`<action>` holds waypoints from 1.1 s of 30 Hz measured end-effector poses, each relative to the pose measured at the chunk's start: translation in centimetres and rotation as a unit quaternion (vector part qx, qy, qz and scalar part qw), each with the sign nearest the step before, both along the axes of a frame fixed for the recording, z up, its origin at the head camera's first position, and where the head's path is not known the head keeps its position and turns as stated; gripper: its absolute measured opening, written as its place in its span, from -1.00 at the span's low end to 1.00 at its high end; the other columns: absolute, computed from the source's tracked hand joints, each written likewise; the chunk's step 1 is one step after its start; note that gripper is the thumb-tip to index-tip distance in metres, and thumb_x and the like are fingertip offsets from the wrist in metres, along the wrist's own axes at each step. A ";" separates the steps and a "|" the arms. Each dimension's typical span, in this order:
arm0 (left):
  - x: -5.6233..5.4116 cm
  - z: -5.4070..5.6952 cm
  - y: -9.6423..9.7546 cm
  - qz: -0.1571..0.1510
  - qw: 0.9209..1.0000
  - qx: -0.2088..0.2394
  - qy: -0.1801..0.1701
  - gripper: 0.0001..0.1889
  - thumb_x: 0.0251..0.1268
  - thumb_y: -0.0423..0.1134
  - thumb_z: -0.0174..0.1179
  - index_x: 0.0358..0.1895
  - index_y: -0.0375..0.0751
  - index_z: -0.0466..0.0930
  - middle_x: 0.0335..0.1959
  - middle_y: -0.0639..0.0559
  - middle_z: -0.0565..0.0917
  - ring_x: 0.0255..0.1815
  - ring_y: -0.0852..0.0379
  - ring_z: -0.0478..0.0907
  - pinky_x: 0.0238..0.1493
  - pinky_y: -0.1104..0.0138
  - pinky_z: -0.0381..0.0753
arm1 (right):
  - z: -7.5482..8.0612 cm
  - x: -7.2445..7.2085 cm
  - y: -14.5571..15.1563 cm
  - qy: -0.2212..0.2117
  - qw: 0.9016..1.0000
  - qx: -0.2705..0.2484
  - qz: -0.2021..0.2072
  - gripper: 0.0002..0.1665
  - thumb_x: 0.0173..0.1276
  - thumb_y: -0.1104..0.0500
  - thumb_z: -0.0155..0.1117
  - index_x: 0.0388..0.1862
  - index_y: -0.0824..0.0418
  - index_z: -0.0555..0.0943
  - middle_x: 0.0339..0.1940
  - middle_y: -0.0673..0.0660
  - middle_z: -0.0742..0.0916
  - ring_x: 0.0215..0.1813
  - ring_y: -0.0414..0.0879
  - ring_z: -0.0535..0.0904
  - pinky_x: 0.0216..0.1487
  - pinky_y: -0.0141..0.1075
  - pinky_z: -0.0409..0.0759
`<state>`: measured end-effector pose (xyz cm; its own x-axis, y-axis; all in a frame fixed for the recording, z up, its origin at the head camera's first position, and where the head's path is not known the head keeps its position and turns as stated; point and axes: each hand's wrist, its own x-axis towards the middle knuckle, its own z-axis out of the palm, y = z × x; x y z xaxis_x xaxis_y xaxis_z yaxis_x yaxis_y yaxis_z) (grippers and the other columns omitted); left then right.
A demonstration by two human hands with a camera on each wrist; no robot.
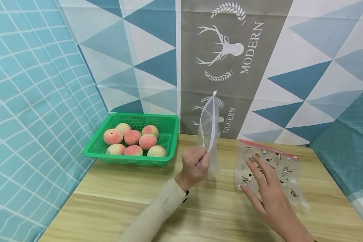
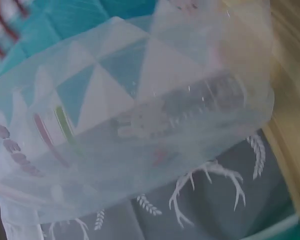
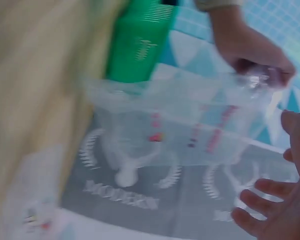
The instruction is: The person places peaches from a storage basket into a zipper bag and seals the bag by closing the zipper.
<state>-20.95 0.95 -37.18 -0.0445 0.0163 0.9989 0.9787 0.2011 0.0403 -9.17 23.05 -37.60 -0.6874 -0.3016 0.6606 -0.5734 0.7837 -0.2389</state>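
Observation:
My left hand (image 1: 195, 166) grips one end of the white zip edge of a clear zip bag (image 1: 210, 124), which hangs upright over the table with its mouth parted. In the left wrist view the frosted bag (image 2: 135, 115) fills most of the picture and shows faint printing. My right hand (image 1: 270, 198) holds nothing; its fingers are spread over a second zip bag (image 1: 293, 174) with a pink top strip and small cartoon prints, lying flat on the table. From the right wrist, my right hand (image 3: 275, 205) appears with loose fingers beside the held bag (image 3: 175, 125).
A green basket (image 1: 92, 154) with several peaches (image 1: 133, 137) stands at the back left of the wooden table (image 1: 109, 198). Patterned cloth (image 1: 157, 40) hangs behind the table, and blue checked cloth (image 1: 27, 101) covers the left side.

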 end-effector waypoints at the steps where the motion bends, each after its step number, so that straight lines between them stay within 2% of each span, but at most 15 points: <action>1: 0.0 -0.1 0.0 0.015 1.000 -0.015 0.015 -0.73 0.13 -0.44 -0.06 -0.67 -0.12 0.18 -0.73 0.10 0.14 -0.71 0.29 0.02 -0.69 0.53 0.07 | 0.5 -0.1 -0.2 -0.007 1.000 0.000 0.001 -0.23 0.55 -0.25 -0.03 0.56 0.14 0.24 0.54 0.16 0.31 0.50 0.12 0.21 0.52 -0.34 -0.02; 4: -0.1 -0.5 0.1 0.060 0.996 -0.057 0.039 -0.78 0.08 -0.35 0.00 -0.66 -0.11 0.25 -0.70 0.11 0.20 -0.70 0.28 0.09 -0.67 0.54 0.15 | 1.8 -1.0 -1.0 -0.035 0.999 -0.011 0.014 -0.31 0.54 0.00 0.14 0.57 0.02 0.23 0.47 0.06 0.42 0.43 0.03 0.35 0.41 -0.24 0.26; 6: -0.1 -0.9 0.3 0.077 0.993 -0.081 0.041 -0.81 0.07 -0.29 0.04 -0.65 -0.11 0.30 -0.68 0.12 0.26 -0.69 0.29 0.16 -0.65 0.54 0.22 | 2.3 -2.1 -1.7 -0.068 0.997 -0.026 0.023 -0.27 0.52 0.15 0.16 0.59 -0.09 0.18 0.39 -0.01 0.50 0.31 -0.07 0.45 0.23 -0.18 0.44; 8: -0.1 -1.2 0.6 0.087 0.990 -0.100 0.043 -0.85 0.04 -0.25 0.08 -0.62 -0.11 0.38 -0.65 0.13 0.33 -0.67 0.29 0.23 -0.62 0.55 0.30 | 2.5 -3.5 -2.4 -0.093 0.994 -0.048 0.043 -0.24 0.54 0.23 0.11 0.61 -0.13 0.13 0.34 -0.01 0.53 0.20 -0.11 0.53 0.05 -0.09 0.53; 10: 0.0 -1.5 1.0 0.094 0.988 -0.114 0.053 -0.86 0.05 -0.21 0.09 -0.57 -0.14 0.48 -0.62 0.12 0.40 -0.63 0.28 0.30 -0.57 0.54 0.38 | 2.6 -4.8 -2.8 -0.115 0.989 -0.071 0.059 -0.28 0.58 0.22 0.03 0.61 -0.16 0.11 0.32 0.02 0.53 0.11 -0.12 0.55 -0.05 -0.06 0.57; 13: 0.2 -1.8 1.7 0.107 0.983 -0.128 0.071 -0.79 0.09 -0.15 0.09 -0.45 -0.21 0.63 -0.55 0.08 0.55 -0.53 0.21 0.45 -0.46 0.51 0.51 | 2.5 -6.2 -3.1 -0.133 0.985 -0.089 0.065 -0.37 0.62 0.16 -0.04 0.59 -0.15 0.17 0.35 0.07 0.51 0.08 -0.09 0.56 -0.06 -0.03 0.59; 15: 0.3 -2.0 2.0 0.114 0.981 -0.134 0.080 -0.72 0.12 -0.11 0.08 -0.38 -0.23 0.69 -0.49 0.05 0.63 -0.44 0.15 0.53 -0.35 0.46 0.59 | 2.6 -6.6 -3.1 -0.138 0.984 -0.096 0.062 -0.45 0.64 0.12 -0.07 0.55 -0.08 0.27 0.36 0.08 0.52 0.11 -0.06 0.57 -0.04 -0.01 0.60; 18: 0.5 -2.0 2.4 0.121 0.978 -0.149 0.075 -0.70 0.10 -0.07 0.15 -0.32 -0.23 0.72 -0.40 0.04 0.70 -0.30 0.10 0.62 -0.18 0.41 0.64 | 2.8 -6.8 -3.1 -0.132 0.984 -0.103 0.059 -0.54 0.63 0.10 -0.04 0.45 0.05 0.40 0.32 0.11 0.57 0.12 -0.03 0.61 -0.02 0.00 0.63; 21: 0.7 -1.8 2.5 0.118 0.975 -0.179 0.056 -0.71 0.14 -0.06 0.20 -0.25 -0.21 0.72 -0.33 0.06 0.71 -0.25 0.15 0.65 -0.08 0.43 0.63 | 3.1 -6.7 -3.0 -0.107 0.988 -0.099 0.049 -0.57 0.60 0.13 0.01 0.39 0.13 0.45 0.23 0.15 0.63 0.07 -0.01 0.65 -0.05 0.00 0.64; 23: 0.9 -1.7 2.4 0.116 0.972 -0.201 0.044 -0.73 0.20 -0.08 0.20 -0.21 -0.20 0.72 -0.32 0.07 0.70 -0.27 0.21 0.65 -0.09 0.46 0.61 | 3.3 -6.7 -2.9 -0.088 0.991 -0.091 0.037 -0.57 0.59 0.16 0.03 0.38 0.14 0.46 0.18 0.18 0.66 0.06 0.02 0.65 -0.06 0.02 0.62; 25: 1.0 -1.5 2.3 0.117 0.969 -0.215 0.037 -0.73 0.33 -0.10 0.12 -0.18 -0.19 0.71 -0.32 0.08 0.69 -0.30 0.24 0.64 -0.13 0.49 0.61 | 3.4 -6.6 -2.9 -0.075 0.993 -0.085 0.025 -0.56 0.58 0.17 0.04 0.38 0.13 0.47 0.17 0.19 0.67 0.09 0.05 0.64 -0.03 0.04 0.59; 28: 1.2 -1.2 2.0 0.130 0.969 -0.210 0.022 -0.68 0.45 -0.13 -0.02 -0.13 -0.20 0.72 -0.36 0.07 0.67 -0.37 0.25 0.62 -0.25 0.49 0.62 | 3.4 -6.4 -2.9 -0.061 0.995 -0.074 0.023 -0.55 0.56 0.22 0.04 0.39 0.14 0.46 0.18 0.20 0.66 0.13 0.08 0.62 0.01 0.06 0.57; 31: 1.3 -0.5 1.6 0.155 0.966 -0.203 -0.031 -0.62 0.52 -0.10 -0.09 -0.02 -0.21 0.69 -0.34 0.05 0.66 -0.35 0.21 0.61 -0.35 0.45 0.63 | 3.5 -6.2 -3.1 -0.044 0.997 -0.058 0.026 -0.50 0.52 0.29 0.08 0.41 0.15 0.44 0.19 0.19 0.65 -0.01 0.02 0.62 -0.09 -0.02 0.57; 33: 1.4 0.1 1.3 0.179 0.957 -0.211 -0.085 -0.62 0.53 -0.04 -0.06 0.07 -0.19 0.64 -0.27 0.02 0.65 -0.29 0.15 0.60 -0.37 0.39 0.63 | 3.5 -6.1 -3.2 -0.030 0.998 -0.047 0.026 -0.43 0.47 0.34 0.11 0.44 0.16 0.41 0.21 0.21 0.64 -0.16 -0.04 0.59 -0.21 -0.10 0.54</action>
